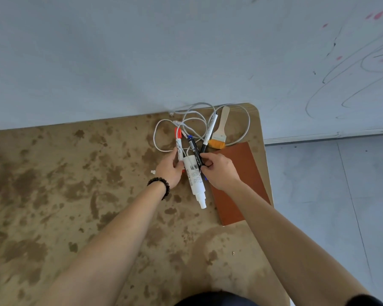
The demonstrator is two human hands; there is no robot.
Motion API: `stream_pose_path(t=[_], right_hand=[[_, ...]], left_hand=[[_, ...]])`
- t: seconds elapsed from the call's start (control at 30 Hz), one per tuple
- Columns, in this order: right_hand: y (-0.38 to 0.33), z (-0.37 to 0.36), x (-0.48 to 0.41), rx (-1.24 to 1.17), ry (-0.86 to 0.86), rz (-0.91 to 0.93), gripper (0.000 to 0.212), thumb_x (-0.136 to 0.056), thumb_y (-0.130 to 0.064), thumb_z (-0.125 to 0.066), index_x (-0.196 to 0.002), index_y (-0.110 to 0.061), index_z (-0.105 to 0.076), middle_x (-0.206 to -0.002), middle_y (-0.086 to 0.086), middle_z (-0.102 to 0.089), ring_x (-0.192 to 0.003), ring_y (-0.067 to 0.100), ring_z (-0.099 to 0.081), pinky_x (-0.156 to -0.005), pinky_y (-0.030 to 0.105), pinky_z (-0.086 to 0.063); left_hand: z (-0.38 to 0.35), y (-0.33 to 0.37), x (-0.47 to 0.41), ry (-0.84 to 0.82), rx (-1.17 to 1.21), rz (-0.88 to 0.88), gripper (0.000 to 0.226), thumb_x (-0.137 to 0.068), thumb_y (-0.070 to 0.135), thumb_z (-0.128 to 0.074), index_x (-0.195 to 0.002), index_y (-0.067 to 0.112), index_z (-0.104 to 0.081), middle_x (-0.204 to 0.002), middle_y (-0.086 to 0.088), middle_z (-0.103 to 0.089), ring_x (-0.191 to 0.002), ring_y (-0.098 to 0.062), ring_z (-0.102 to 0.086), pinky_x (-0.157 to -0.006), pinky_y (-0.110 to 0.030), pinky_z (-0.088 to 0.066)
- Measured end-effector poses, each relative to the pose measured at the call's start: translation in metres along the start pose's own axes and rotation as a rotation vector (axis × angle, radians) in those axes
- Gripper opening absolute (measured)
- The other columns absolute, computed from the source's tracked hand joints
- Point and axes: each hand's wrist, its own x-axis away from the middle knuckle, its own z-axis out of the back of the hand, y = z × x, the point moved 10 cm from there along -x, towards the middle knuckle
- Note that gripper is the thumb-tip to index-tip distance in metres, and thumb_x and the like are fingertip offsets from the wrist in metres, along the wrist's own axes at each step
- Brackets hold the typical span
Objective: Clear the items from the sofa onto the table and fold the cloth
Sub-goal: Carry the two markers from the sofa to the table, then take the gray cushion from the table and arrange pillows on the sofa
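Tube, white, lies on the stained tabletop between both hands, nozzle toward the person. The left hand, wearing a beaded bracelet, curls around the red marker. The right hand pinches the blue marker beside a rust-brown sheet. Beyond lie a black marker, a white cable and a brush.

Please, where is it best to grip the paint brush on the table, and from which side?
Probably the bare wooden handle of the brush, pinched from above and from the right: it lies flat, pointing to the wall, and a white marker lies close along its left.
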Motion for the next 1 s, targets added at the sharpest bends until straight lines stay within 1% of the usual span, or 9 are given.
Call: stream_pose_path(t=[0.13,0.27,0.37,0.43,0.53,0.63,0.8,0.93,1.0], right_hand=[[-0.002,0.002,0.013,0.003,-0.023,-0.026,0.047,-0.099,-0.032,-0.052,-0.144,-0.021,-0.048,-0.116,0.002,-0.064,-0.112,0.022,-0.056,-0.09,0.031,-0.046],[-0.019,0.023,0.058,-0.093,0.073,-0.03,0.043,-0.103,-0.033,-0.044,-0.144,-0.022,-0.047,-0.122,-0.002,-0.062,-0.12,0.018,-0.052,-0.094,0.028,-0.039],[-0.047,0.042,0.111,-0.158,0.191,0.016,0.037,-0.103,-0.033,-0.043,-0.138,-0.024,-0.052,-0.11,-0.012,-0.059,-0.114,0.011,-0.053,-0.097,0.026,-0.04],[-0.059,0.049,0.152,-0.225,0.262,0.037,0.034,-0.103,-0.034,-0.045,-0.135,-0.028,-0.056,-0.111,-0.016,-0.06,-0.106,0.0,-0.056,-0.096,0.021,-0.044],[-0.067,0.051,0.216,-0.328,0.372,0.074,0.03,-0.101,-0.036,-0.049,-0.129,-0.033,-0.06,-0.116,-0.02,-0.062,-0.101,-0.009,-0.058,-0.083,0.007,-0.043],[-0.063,0.042,0.272,-0.41,0.484,0.098,0.031,-0.1,-0.035,-0.052,-0.129,-0.031,-0.061,-0.113,-0.015,-0.065,-0.1,-0.001,-0.062,-0.082,0.011,-0.049],[-0.069,0.016,0.334,-0.342,0.451,0.208,0.045,-0.094,-0.04,-0.05,-0.137,-0.031,-0.051,-0.112,-0.017,-0.065,-0.103,0.004,-0.062,-0.078,0.007,-0.046],[-0.09,0.015,0.36,-0.26,0.425,0.378,0.043,-0.099,-0.041,-0.05,-0.141,-0.029,-0.046,-0.113,-0.024,-0.063,-0.106,0.003,-0.062,-0.08,0.007,-0.046],[-0.1,0.009,0.372,-0.221,0.372,0.468,0.042,-0.101,-0.036,-0.05,-0.141,-0.03,-0.043,-0.114,-0.026,-0.061,-0.106,0.0,-0.061,-0.08,0.009,-0.047]], left_hand=[[0.017,0.004,0.012,0.013,-0.071,-0.026,0.055,-0.101,0.034,-0.041,-0.153,0.023,-0.025,-0.143,-0.004,-0.049,-0.129,-0.023,-0.047,-0.106,-0.036,-0.04],[0.06,0.015,0.071,0.161,0.184,-0.102,0.048,-0.102,0.034,-0.042,-0.148,0.021,-0.037,-0.125,0.006,-0.055,-0.119,-0.013,-0.053,-0.102,-0.027,-0.041],[0.093,0.015,0.137,0.25,0.337,-0.178,0.045,-0.101,0.036,-0.044,-0.144,0.024,-0.042,-0.119,0.012,-0.054,-0.106,0.006,-0.053,-0.089,-0.005,-0.04],[0.114,0.004,0.185,0.33,0.377,-0.207,0.044,-0.099,0.039,-0.046,-0.141,0.026,-0.046,-0.12,0.014,-0.054,-0.105,0.015,-0.05,-0.082,0.0,-0.037],[0.133,-0.026,0.248,0.423,0.432,-0.238,0.045,-0.096,0.04,-0.046,-0.138,0.024,-0.049,-0.121,0.015,-0.058,-0.107,0.011,-0.053,-0.084,-0.002,-0.04],[0.134,-0.058,0.296,0.422,0.526,-0.217,0.04,-0.096,0.034,-0.047,-0.134,0.022,-0.053,-0.12,0.011,-0.062,-0.109,0.009,-0.054,-0.086,-0.001,-0.041],[0.14,-0.088,0.371,0.483,0.637,-0.218,0.036,-0.096,0.027,-0.047,-0.132,0.023,-0.051,-0.119,0.01,-0.061,-0.105,0.014,-0.054,-0.081,0.0,-0.042],[0.144,-0.109,0.427,0.66,0.689,-0.209,0.037,-0.096,0.031,-0.049,-0.132,0.025,-0.052,-0.12,0.013,-0.062,-0.109,0.005,-0.057,-0.089,-0.022,-0.048],[0.139,-0.12,0.461,0.783,0.686,-0.203,0.036,-0.096,0.026,-0.052,-0.131,0.022,-0.054,-0.119,0.011,-0.063,-0.109,-0.001,-0.059,-0.088,-0.024,-0.049]])
